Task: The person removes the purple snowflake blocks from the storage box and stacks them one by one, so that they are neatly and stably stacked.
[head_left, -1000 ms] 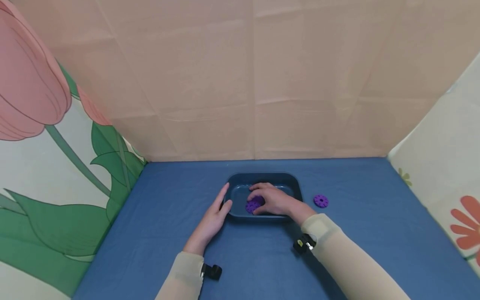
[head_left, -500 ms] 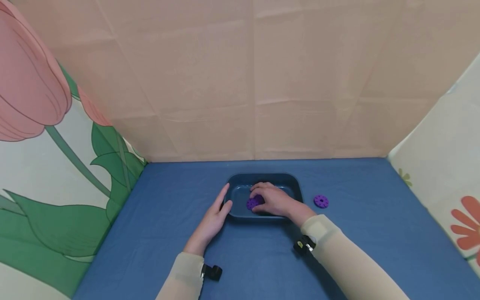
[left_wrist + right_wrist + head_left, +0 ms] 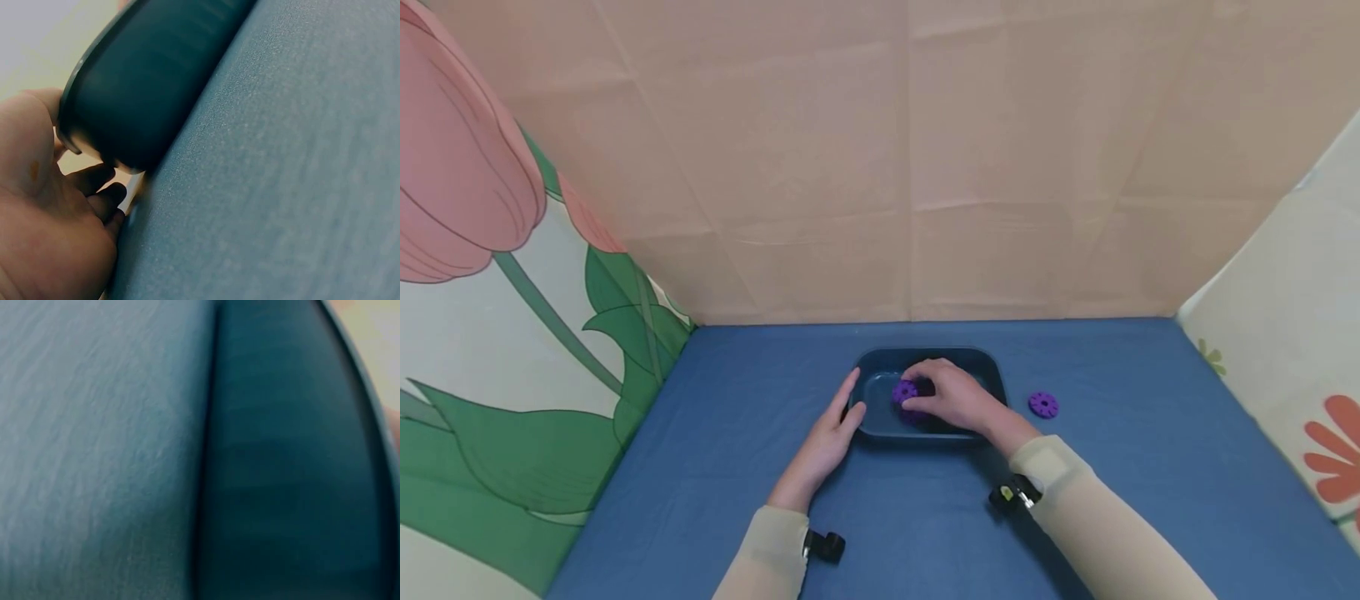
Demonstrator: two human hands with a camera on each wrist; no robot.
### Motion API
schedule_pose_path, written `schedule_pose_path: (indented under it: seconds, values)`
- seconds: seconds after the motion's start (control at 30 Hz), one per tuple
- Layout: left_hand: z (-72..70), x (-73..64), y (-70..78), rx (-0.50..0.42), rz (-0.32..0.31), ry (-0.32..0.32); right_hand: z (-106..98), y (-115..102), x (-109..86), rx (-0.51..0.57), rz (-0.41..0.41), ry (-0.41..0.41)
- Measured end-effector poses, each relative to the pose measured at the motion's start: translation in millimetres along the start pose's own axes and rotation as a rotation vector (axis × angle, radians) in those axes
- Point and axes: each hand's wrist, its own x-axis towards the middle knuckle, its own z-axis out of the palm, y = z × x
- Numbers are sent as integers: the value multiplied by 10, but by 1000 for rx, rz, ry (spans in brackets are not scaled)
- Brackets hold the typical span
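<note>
The fingers point(image 3: 922, 367) of the right hand point(image 3: 961, 398) are curving partly closed inside the tray point(image 3: 880, 435), the index finger and thumb pinching a purple disc point(image 3: 905, 391) above the tray's floor. That disc is tilting up, showing its ring of holes. More purple point(image 3: 913, 415) is showing just below it within the tray, mostly hidden by the hand, so its exact shape cannot be told.

At the tray's left end, the left hand point(image 3: 820, 443) is resting against the outer wall, its fingers lying extended along that end and its thumb spreading apart toward the near corner, touching the rim.

To the right of the tray, near but apart from it, another purple disc point(image 3: 1043, 405) is lying flat. A blue cloth point(image 3: 760, 392) is running beneath the tray, and a beige backdrop point(image 3: 910, 183) is hanging behind it.
</note>
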Motion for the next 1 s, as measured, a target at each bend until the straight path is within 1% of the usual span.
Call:
schedule_pose_path:
  seconds: [0.1,0.13,0.33,0.43,0.53,0.7,0.87,1.0]
  values:
    - [4,16,-19,-2,2,1,-48,-29,-41,23,33,39]
    - [8,33,-45,-2,-2,2,-65,-39,-57,30,30,54]
    - [48,170,-305,-18,6,24,-165,-61,-195,32,7,159]
    - [62,193,-372,-24,20,38,-214,-50,-281,28,18,196]
    - [70,194,-390,-23,33,50,-264,-40,-370,36,33,225]
    - [77,190,-385,-16,37,59,-340,-17,-519,60,50,282]
    - [76,189,-381,-17,30,65,-405,45,-651,48,65,348]
    - [71,190,-385,-17,24,64,-461,109,-757,32,76,383]
